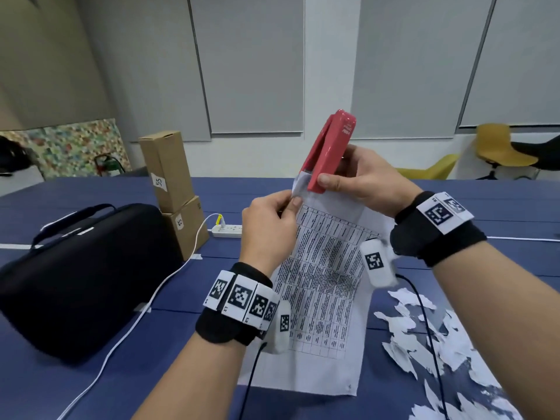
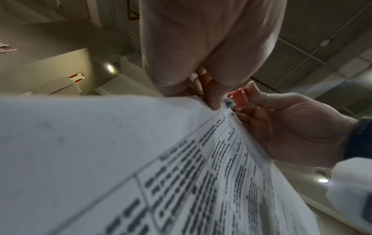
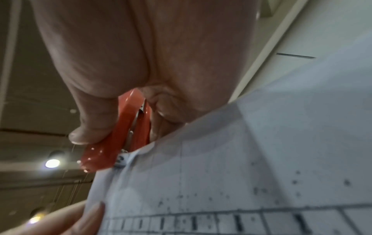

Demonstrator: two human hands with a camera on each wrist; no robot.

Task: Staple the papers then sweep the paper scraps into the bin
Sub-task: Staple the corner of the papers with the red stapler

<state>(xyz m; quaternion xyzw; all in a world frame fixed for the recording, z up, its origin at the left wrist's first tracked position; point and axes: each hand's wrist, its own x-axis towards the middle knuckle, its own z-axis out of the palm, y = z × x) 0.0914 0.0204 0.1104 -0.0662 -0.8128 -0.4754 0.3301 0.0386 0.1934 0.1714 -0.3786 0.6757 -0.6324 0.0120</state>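
My left hand (image 1: 272,219) pinches the top corner of the printed papers (image 1: 321,286), lifted off the blue table (image 1: 181,374). My right hand (image 1: 360,180) grips a red stapler (image 1: 328,150), held upright, its mouth over that paper corner. In the left wrist view my left hand's fingers (image 2: 213,95) pinch the papers (image 2: 141,167) beside the stapler (image 2: 239,98). In the right wrist view the stapler (image 3: 118,139) bites the edge of the papers (image 3: 221,182), and my thumb presses its top. Torn white paper scraps (image 1: 436,344) lie on the table at the right.
A black bag (image 1: 81,277) sits at the left. Two stacked cardboard boxes (image 1: 172,189) stand behind it, with a white power strip (image 1: 227,231) and a white cable (image 1: 127,334) crossing the table. Yellow chairs (image 1: 497,150) stand beyond the far edge.
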